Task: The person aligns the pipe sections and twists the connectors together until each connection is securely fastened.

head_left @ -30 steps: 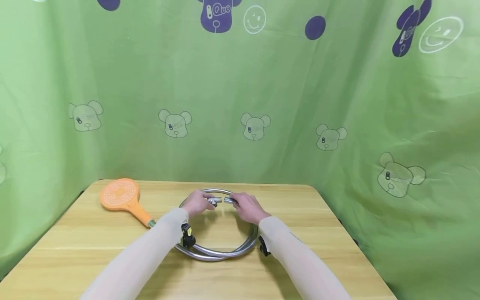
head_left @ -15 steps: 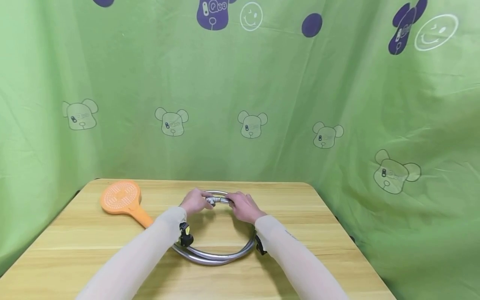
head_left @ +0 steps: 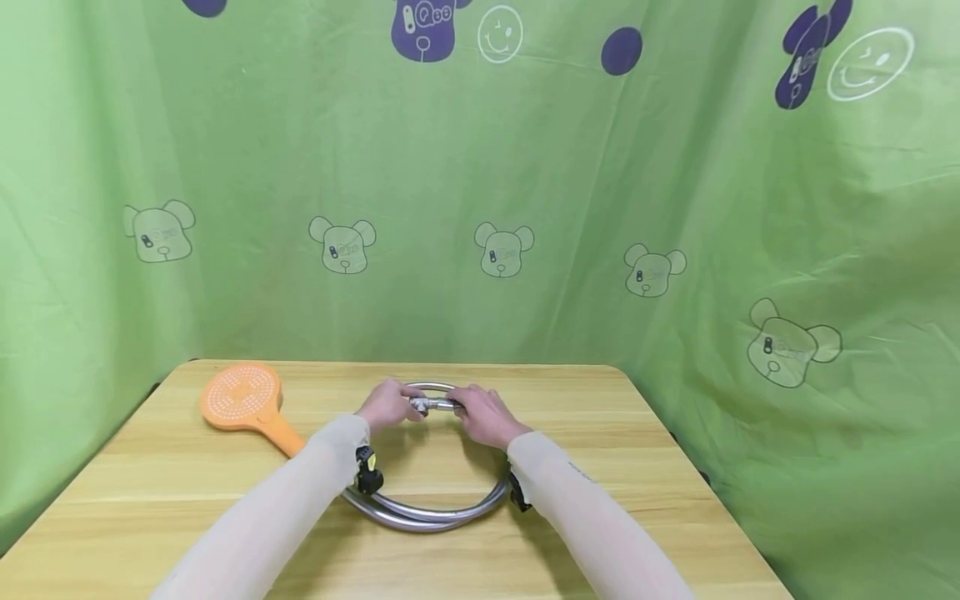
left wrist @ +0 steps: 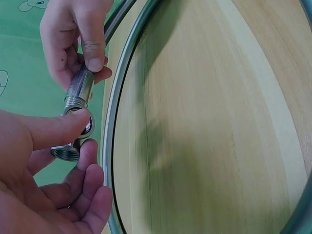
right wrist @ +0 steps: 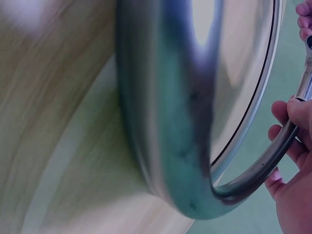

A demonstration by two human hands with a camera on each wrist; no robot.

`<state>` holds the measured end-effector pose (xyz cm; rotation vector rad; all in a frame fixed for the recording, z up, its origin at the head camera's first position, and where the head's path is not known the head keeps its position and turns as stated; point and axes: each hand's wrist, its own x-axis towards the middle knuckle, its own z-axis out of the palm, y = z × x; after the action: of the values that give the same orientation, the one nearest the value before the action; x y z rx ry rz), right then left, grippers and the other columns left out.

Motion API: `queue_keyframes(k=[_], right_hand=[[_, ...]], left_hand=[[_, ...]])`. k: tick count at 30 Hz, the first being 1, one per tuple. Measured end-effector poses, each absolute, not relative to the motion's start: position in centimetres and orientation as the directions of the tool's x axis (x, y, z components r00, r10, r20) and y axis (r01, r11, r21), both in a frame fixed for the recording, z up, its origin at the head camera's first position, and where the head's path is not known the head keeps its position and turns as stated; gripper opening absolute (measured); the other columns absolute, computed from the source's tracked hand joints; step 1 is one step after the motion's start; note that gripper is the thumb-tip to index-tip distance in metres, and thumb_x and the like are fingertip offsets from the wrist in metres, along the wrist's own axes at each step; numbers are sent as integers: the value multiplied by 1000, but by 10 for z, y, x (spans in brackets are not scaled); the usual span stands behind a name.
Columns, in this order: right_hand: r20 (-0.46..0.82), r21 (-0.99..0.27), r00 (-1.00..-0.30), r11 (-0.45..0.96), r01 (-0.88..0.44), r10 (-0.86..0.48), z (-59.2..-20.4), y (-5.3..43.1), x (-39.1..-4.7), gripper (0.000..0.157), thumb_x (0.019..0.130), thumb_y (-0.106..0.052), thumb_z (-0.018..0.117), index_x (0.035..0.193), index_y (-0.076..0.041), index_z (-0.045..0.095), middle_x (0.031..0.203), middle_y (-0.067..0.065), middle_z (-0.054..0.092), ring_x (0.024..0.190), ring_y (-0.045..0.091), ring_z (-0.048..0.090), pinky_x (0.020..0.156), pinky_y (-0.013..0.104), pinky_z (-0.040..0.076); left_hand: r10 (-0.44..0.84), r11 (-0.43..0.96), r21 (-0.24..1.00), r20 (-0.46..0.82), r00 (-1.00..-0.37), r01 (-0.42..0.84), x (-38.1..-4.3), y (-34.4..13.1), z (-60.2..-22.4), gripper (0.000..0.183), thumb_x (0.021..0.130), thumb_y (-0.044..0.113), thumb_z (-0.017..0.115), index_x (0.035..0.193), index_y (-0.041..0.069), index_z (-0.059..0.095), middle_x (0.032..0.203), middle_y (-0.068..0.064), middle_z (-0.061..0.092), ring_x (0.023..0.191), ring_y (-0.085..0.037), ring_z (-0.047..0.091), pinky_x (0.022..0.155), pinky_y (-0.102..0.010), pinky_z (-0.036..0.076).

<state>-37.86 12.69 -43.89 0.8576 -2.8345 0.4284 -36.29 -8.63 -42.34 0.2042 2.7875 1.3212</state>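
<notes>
My left hand (head_left: 386,404) pinches a small chrome tee fitting (left wrist: 73,154) between thumb and fingers; its open threaded mouth shows in the left wrist view. Opposite it, my right hand (head_left: 486,415) grips the hose's metal end connector (left wrist: 80,87). Connector and fitting meet end to end, with some thread (left wrist: 75,101) visible between them. The silver shower hose (head_left: 427,525) lies coiled in a loop below both hands. In the right wrist view, the hose runs through the fingers of my right hand (right wrist: 297,141).
An orange shower head (head_left: 242,396) lies at the left on the wooden table (head_left: 637,500), its handle pointing toward my left forearm. A green patterned curtain (head_left: 420,317) hangs behind the table and along both sides.
One second ago a gap stood between the tee fitting and the hose connector. My hands have drawn together, and the two parts now meet. The shower head stays in place.
</notes>
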Motion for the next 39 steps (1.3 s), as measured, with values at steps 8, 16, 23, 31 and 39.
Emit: queue_keyframes(k=[8,16,23,31,39], right_hand=[[206,-282,-821,771,-571,-532,-439,125,-379,26,99,-9,59,122,-17,68,113,2,72,105,21,65,94,41,54],[192,-364,-813,730,-579,-550,-442,126,-381,25,100,-5,56,120,-13,67,112,5,71,103,20,66,95,39,56],[220,-354,-786,703,-617,-578,-445,126,-384,24,99,-3,55,119,-11,67,110,8,71,101,21,65,94,41,56],[243,-353,-763,678,-645,-599,-441,124,-385,24,99,-2,55,118,-10,68,110,7,71,105,23,66,97,40,55],[206,-377,-786,694,-614,-583,-442,123,-385,21,97,-4,57,114,-10,68,104,9,70,91,16,62,85,35,56]], left_hand=[[155,572,814,11,-988,99,-365,-89,-428,38,74,3,80,110,15,78,116,-9,72,101,-24,59,95,-45,47],[174,549,831,-5,-985,93,-364,-88,-431,35,78,6,79,111,16,77,121,-10,71,115,-29,58,107,-54,42],[183,543,835,-17,-983,87,-366,-90,-432,34,80,10,80,113,16,76,122,-10,69,117,-30,57,107,-58,41],[201,534,838,5,-980,114,-367,-93,-429,35,78,2,78,111,14,77,114,-8,73,108,-26,59,104,-53,44],[202,534,839,-6,-979,105,-368,-92,-432,35,77,3,78,111,14,77,104,-5,73,105,-25,60,104,-53,44]])
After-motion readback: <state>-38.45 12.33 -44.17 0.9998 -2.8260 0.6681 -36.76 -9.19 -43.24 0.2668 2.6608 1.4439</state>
